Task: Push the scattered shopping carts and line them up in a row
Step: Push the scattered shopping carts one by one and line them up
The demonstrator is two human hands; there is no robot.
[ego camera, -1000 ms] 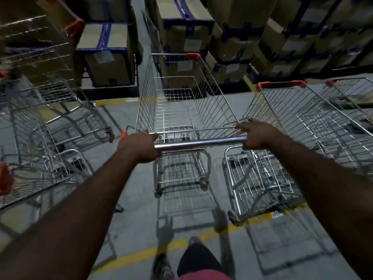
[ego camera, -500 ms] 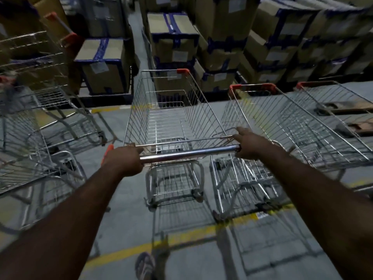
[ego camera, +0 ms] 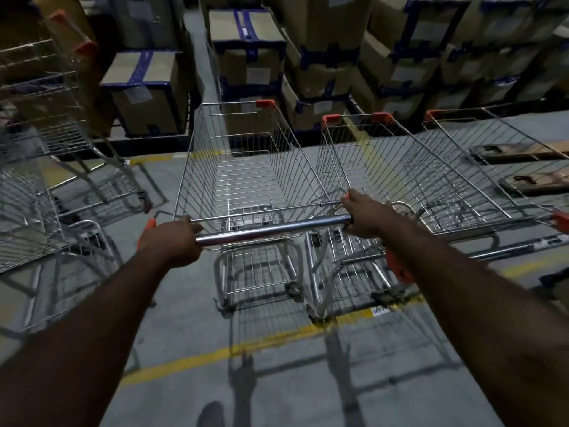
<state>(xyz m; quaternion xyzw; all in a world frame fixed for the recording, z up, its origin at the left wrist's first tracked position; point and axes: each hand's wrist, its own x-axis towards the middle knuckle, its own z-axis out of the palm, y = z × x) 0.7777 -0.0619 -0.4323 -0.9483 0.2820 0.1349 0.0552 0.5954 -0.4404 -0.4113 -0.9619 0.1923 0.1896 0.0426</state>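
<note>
Both hands were clamped on the handle bar (ego camera: 271, 231) of the cart (ego camera: 246, 180), left hand (ego camera: 172, 243) at one end, right hand (ego camera: 366, 218) at the other, apparently to steer it square. The cart stood straight ahead of the hands, close alongside a parked cart (ego camera: 385, 167) beyond the right hand, probably the row being formed. The other carts (ego camera: 37, 195) off the left hand were blurred. The right arm (ego camera: 462, 291) hid part of the parked cart's handle.

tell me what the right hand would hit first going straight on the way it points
Most likely the rear wire panel of the silver wire shopping cart, just beyond the chrome handle bar the right hand grips. The orange-cornered cart alongside sits close too; depth is unclear.
</note>
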